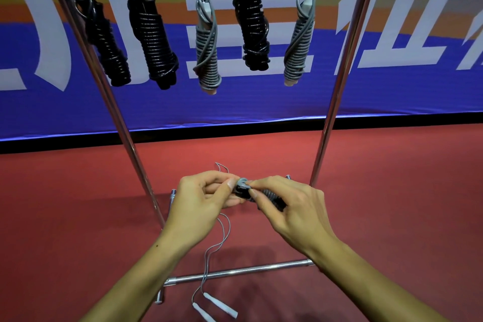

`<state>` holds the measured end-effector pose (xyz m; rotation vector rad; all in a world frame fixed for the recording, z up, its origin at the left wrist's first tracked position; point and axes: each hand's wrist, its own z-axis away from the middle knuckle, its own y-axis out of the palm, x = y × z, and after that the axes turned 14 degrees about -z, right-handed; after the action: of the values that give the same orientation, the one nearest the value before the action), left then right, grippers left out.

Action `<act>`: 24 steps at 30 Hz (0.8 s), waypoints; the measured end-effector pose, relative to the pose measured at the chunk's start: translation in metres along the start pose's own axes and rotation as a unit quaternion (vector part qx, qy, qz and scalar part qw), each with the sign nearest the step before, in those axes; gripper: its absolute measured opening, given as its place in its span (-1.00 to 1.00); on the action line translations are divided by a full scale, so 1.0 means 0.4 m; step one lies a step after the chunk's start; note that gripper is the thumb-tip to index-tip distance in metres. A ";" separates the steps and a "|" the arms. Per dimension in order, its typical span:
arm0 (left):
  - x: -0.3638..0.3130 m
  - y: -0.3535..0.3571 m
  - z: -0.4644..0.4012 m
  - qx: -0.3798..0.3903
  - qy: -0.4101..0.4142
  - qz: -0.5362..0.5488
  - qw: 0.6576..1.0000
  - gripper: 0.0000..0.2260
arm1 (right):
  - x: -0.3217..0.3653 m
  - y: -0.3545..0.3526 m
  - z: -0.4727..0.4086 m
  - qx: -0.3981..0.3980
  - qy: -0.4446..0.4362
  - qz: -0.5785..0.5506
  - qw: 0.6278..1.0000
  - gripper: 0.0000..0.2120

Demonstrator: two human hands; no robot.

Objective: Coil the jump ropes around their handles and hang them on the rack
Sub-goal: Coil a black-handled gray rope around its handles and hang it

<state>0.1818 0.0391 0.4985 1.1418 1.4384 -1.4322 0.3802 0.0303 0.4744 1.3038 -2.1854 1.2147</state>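
Item in hand: coiled jump rope [270, 197], grey cord wound on dark handles, held above the red floor [392, 191] between the rack's uprights. My left hand [201, 204] pinches the cord end at the bundle's tip; my right hand [285, 206] grips the coil, fingers curled round it. On the rack [337, 102] top bar: five wound ropes [207, 44], three black, two grey. On the floor by the rack's base bar: loose grey rope with white handles [219, 307].
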 end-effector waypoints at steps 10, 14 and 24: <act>-0.020 0.003 0.003 0.010 -0.049 0.090 0.995 -0.78 | -0.006 -0.012 -0.007 -0.022 -0.068 0.009 0.997 -0.85; -0.023 0.001 0.002 -0.005 -0.039 0.069 0.997 -0.79 | -0.006 -0.015 -0.012 -0.032 -0.074 -0.010 0.997 -0.86; -0.024 -0.028 -0.004 0.021 -0.056 0.020 0.998 -0.83 | -0.004 -0.010 -0.003 0.000 -0.105 0.005 0.994 -0.83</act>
<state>0.1739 0.0405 0.5107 1.0928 1.3077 -1.4809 0.3844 0.0311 0.4760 1.4817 -2.3365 1.1256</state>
